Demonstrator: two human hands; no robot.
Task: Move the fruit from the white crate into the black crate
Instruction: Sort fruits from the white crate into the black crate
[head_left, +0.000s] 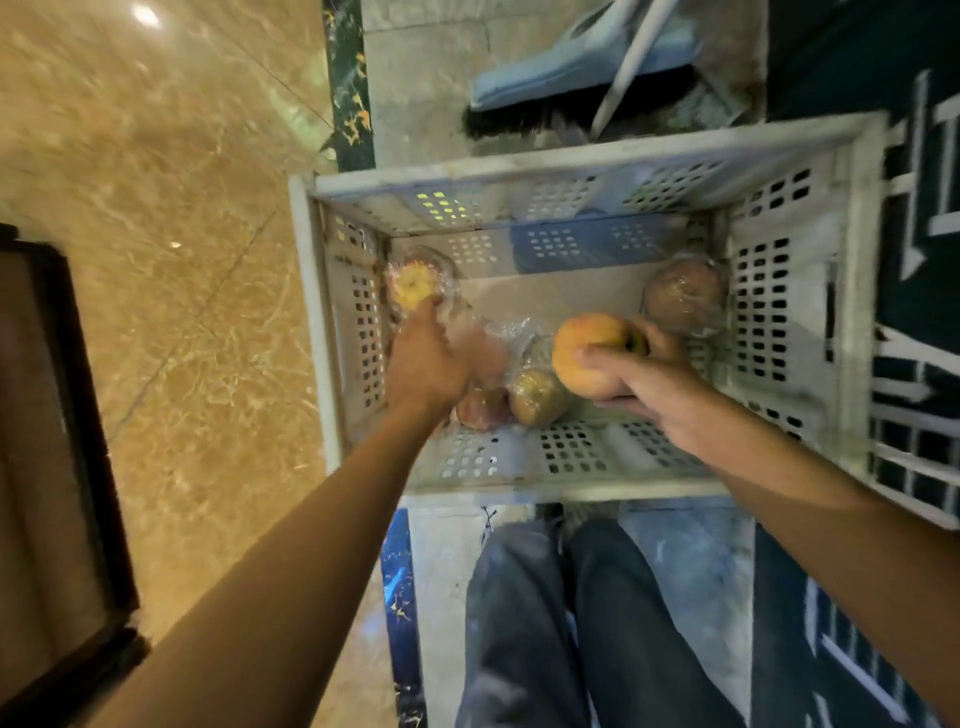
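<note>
The black crate (88, 405) lies leftward, nearer the left hand (426, 364), whose grip on wrapped fruit (415, 286) cannot be told; the right hand (649, 379) clasps an orange fruit (587, 348).

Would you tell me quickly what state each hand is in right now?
Left hand: among plastic-wrapped fruit in the white perforated plastic crate, blurred; cannot be told.
Right hand: holding a round orange-yellow unwrapped fruit.

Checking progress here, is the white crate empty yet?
No, the white crate holds several fruits, among them a plastic-wrapped fruit in its far right corner and an orange-yellow fruit gripped by the right hand.
</note>
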